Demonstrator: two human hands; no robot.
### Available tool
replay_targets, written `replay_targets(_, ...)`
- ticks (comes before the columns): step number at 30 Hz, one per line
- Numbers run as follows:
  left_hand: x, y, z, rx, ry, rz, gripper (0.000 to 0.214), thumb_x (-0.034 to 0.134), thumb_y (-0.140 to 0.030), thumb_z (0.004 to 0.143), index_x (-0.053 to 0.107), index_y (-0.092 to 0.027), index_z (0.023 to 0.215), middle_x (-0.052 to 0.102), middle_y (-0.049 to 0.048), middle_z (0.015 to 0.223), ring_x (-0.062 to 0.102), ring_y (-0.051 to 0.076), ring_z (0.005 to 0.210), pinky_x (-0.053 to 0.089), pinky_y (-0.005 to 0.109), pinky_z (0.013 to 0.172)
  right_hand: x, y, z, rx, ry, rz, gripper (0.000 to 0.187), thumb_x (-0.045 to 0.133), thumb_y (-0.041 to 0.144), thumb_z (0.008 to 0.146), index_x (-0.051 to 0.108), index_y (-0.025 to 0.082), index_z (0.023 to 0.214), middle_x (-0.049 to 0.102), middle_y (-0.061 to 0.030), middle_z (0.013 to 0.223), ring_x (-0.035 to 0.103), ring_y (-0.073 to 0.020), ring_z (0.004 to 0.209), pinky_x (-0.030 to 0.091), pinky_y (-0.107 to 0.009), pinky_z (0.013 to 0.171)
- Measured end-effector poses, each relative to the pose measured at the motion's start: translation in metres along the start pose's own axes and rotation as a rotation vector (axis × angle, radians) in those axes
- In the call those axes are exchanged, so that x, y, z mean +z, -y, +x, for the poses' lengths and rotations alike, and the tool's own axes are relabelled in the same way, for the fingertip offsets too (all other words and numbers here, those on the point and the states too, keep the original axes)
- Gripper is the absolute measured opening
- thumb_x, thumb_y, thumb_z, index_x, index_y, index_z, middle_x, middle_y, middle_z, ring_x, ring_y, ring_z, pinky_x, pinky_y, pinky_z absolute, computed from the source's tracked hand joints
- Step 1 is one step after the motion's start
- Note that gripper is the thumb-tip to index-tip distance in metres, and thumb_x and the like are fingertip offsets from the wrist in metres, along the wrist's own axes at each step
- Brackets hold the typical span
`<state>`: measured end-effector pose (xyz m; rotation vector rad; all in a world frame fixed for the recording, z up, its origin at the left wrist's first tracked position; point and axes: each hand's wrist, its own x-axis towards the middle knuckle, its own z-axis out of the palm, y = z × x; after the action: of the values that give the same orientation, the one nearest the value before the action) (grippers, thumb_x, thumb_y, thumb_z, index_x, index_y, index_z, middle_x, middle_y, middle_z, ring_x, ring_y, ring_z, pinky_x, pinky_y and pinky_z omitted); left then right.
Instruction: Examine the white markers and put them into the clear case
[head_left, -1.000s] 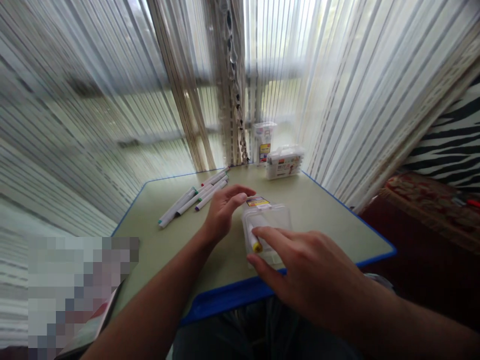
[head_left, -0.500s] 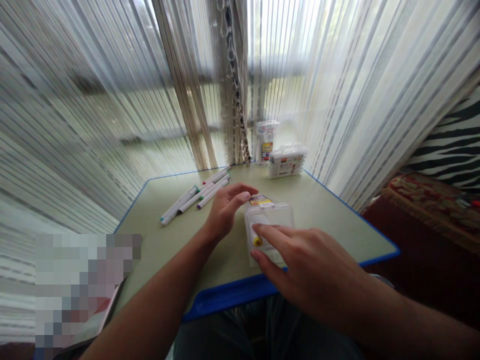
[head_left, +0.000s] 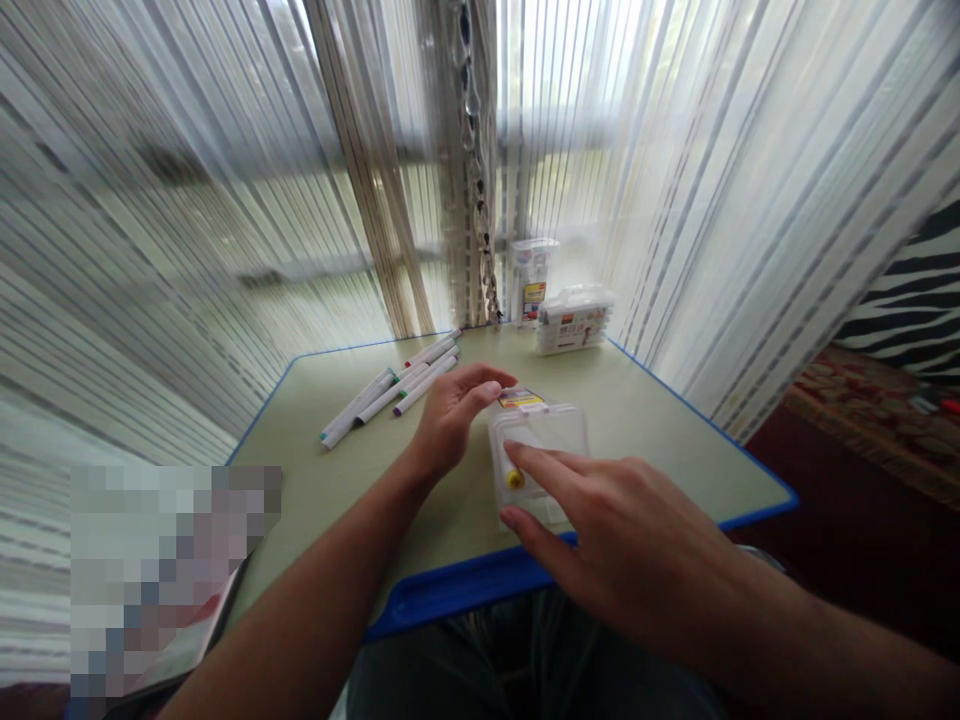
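Well, on the head camera I see a green, blue-edged tabletop (head_left: pixel 645 420) walled by striped curtains (head_left: pixel 187 200). Left hand (head_left: pixel 450 410), grip slack and empty, touches the clear case (head_left: pixel 551 430) mid-tabletop. Right hand (head_left: pixel 630 540) covers its near end beside a yellow-tipped marker (head_left: pixel 514 478); I cannot tell that grip.

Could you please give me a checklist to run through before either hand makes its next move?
1. Clear case lying flat on the table: ok.
2. Left hand at the case's far corner: ok.
3. Right hand gripping the yellow-capped marker: cannot tell; its index finger lies over it.
4. Loose markers clear of both hands: ok.
5. Marker fully inside the case: cannot tell.
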<state>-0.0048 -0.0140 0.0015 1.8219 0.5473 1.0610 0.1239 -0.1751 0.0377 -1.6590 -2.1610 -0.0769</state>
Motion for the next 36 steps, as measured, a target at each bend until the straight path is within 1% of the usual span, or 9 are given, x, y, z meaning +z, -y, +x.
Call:
replay_targets(10, -0.001, -0.001, 0.001, 0.028, -0.019, 0.033, 0.029, 0.055, -0.036, 0.083, 0.076, -0.016, 0.090, 0.078, 0.0062, 0.093, 0.069, 0.024, 0.089, 0.050, 0.035, 0.083, 0.000, -0.003, -0.005, -0.044, -0.089, 0.033, 0.037, 0.066, 0.032, 0.090, 0.068, 0.014, 0.122, 0.078, -0.0131, 0.110, 0.077, -0.0252, 0.074, 0.061, -0.034, 0.065)
replay_targets(14, -0.003, 0.000, 0.001, 0.058, -0.044, 0.043, 0.028, 0.055, -0.032, 0.085, 0.077, -0.015, 0.092, 0.078, 0.0068, 0.095, 0.068, 0.024, 0.093, 0.049, 0.035, 0.088, -0.010, -0.007, -0.015, -0.126, -0.194, 0.140, 0.034, 0.063, 0.028, 0.093, 0.067, 0.016, 0.124, 0.078, -0.0090, 0.110, 0.075, -0.0189, 0.070, 0.059, -0.029, 0.062)
replay_targets(17, -0.006, 0.001, 0.002, 0.059, -0.071, 0.065, 0.029, 0.053, -0.031, 0.085, 0.076, -0.016, 0.093, 0.078, 0.0073, 0.096, 0.068, 0.024, 0.096, 0.049, 0.036, 0.089, -0.025, -0.012, -0.022, -0.139, -0.374, 0.157, 0.023, 0.062, 0.028, 0.094, 0.071, 0.022, 0.115, 0.080, -0.0038, 0.094, 0.069, -0.0137, 0.056, 0.056, -0.026, 0.058)
replay_targets(19, -0.008, 0.003, 0.003, 0.060, -0.113, 0.083, 0.029, 0.052, -0.031, 0.084, 0.076, -0.016, 0.091, 0.078, 0.0076, 0.095, 0.068, 0.024, 0.095, 0.050, 0.035, 0.088, -0.035, -0.020, -0.022, -0.071, -0.488, 0.136, 0.017, 0.063, 0.030, 0.094, 0.075, 0.025, 0.104, 0.078, -0.0023, 0.080, 0.065, -0.0135, 0.051, 0.054, -0.026, 0.055)
replay_targets(23, -0.011, 0.006, 0.004, 0.056, -0.246, 0.209, 0.029, 0.048, -0.031, 0.086, 0.073, -0.015, 0.087, 0.077, 0.0079, 0.091, 0.069, 0.023, 0.090, 0.052, 0.034, 0.085, -0.042, -0.052, 0.006, 0.114, -0.575, 0.247, 0.024, 0.060, 0.036, 0.094, 0.076, 0.022, 0.084, 0.066, -0.0010, 0.054, 0.059, -0.0137, 0.044, 0.047, -0.026, 0.047)
replay_targets(28, -0.011, 0.000, 0.007, -0.030, -0.306, 0.590, 0.025, 0.048, -0.026, 0.086, 0.071, -0.016, 0.087, 0.075, 0.0081, 0.088, 0.069, 0.021, 0.082, 0.053, 0.033, 0.079, -0.012, -0.106, 0.081, 0.232, -0.439, 0.723, 0.033, 0.060, 0.040, 0.088, 0.073, 0.012, 0.078, 0.075, -0.0088, 0.072, 0.050, -0.0074, 0.036, 0.035, -0.023, 0.036)
replay_targets(32, -0.014, -0.023, -0.009, -0.117, -0.270, 0.823, 0.014, 0.059, -0.026, 0.081, 0.071, -0.018, 0.082, 0.069, 0.0069, 0.069, 0.066, 0.024, 0.069, 0.050, 0.037, 0.073, 0.023, -0.131, 0.117, 0.249, -0.360, 0.644, 0.031, 0.058, 0.036, 0.087, 0.073, 0.010, 0.080, 0.075, -0.0104, 0.073, 0.055, -0.0096, 0.040, 0.041, -0.023, 0.043)
replay_targets(34, -0.020, -0.035, -0.029, -0.176, -0.262, 0.943, 0.019, 0.056, -0.031, 0.085, 0.069, -0.018, 0.080, 0.069, 0.0113, 0.072, 0.067, 0.029, 0.072, 0.049, 0.041, 0.073, 0.036, -0.137, 0.119, 0.279, -0.357, 0.576, 0.033, 0.057, 0.037, 0.089, 0.074, 0.011, 0.078, 0.071, -0.0078, 0.061, 0.057, -0.0116, 0.042, 0.044, -0.024, 0.048)
replay_targets(36, -0.028, -0.044, -0.052, -0.331, -0.199, 1.242, 0.030, 0.048, -0.039, 0.092, 0.069, -0.018, 0.083, 0.072, 0.0158, 0.079, 0.069, 0.032, 0.076, 0.048, 0.042, 0.072, 0.043, -0.141, 0.114, 0.275, -0.337, 0.544, 0.033, 0.057, 0.038, 0.090, 0.074, 0.012, 0.078, 0.071, -0.0078, 0.062, 0.057, -0.0121, 0.041, 0.044, -0.025, 0.049)
